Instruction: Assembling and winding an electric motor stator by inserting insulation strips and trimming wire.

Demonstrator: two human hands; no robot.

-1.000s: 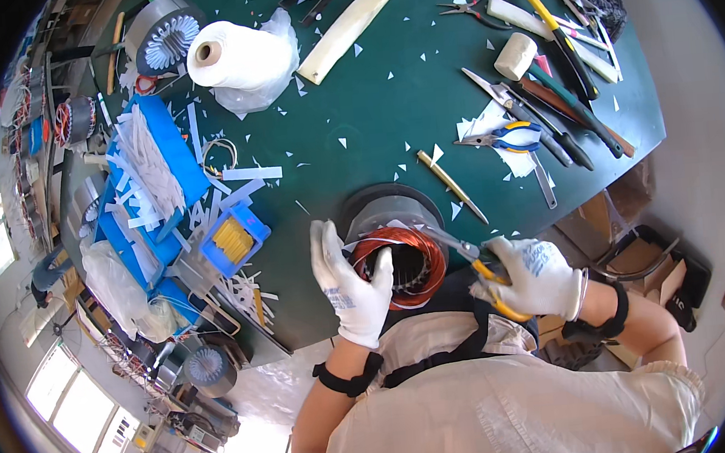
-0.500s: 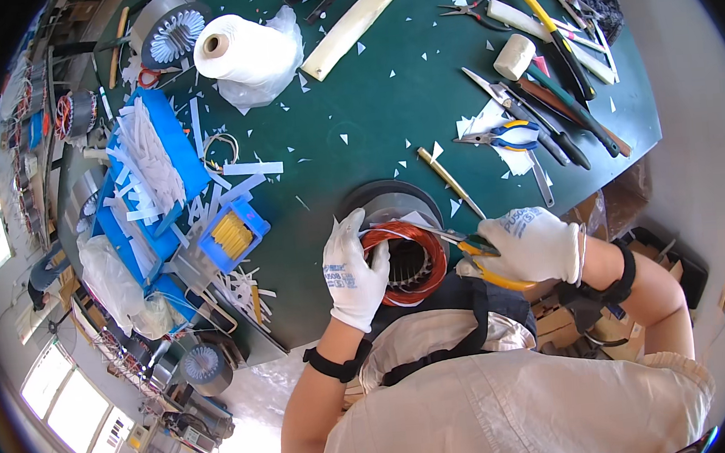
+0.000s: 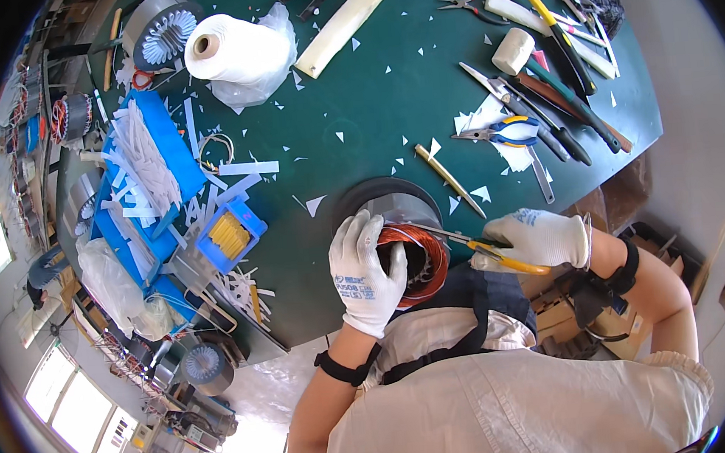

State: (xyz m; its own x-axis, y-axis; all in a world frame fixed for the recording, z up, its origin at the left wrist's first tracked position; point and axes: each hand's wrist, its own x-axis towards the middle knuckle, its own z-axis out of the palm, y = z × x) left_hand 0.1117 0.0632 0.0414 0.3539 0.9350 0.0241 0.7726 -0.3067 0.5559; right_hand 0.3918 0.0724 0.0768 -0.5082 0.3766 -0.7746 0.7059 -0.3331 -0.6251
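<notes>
At the table's near edge stands a grey motor stator [image 3: 393, 209] with a ring of red copper windings [image 3: 435, 259] at its near end. My gloved left hand [image 3: 366, 269] grips the left side of the winding ring, fingers over the outside and thumb at the bore. In my gloved right hand [image 3: 530, 243] are scissors [image 3: 501, 258] with yellow-orange handles, their blades reaching left to the ring's far right rim. The handles lie close together. Part of the windings is hidden by my left hand.
Brass rod [image 3: 450, 181], blue-and-yellow pliers [image 3: 513, 132], knives and mallets [image 3: 514, 51] lie to the right. On the left are blue bins of white strips [image 3: 148, 154], a small blue box [image 3: 231, 234] and a thread cone [image 3: 238, 53]. White triangular scraps dot the green table [image 3: 292, 198].
The scissors' handles have come together. My left hand has shifted slightly right, covering more of the ring, which has tilted. New white scraps lie beside the stator.
</notes>
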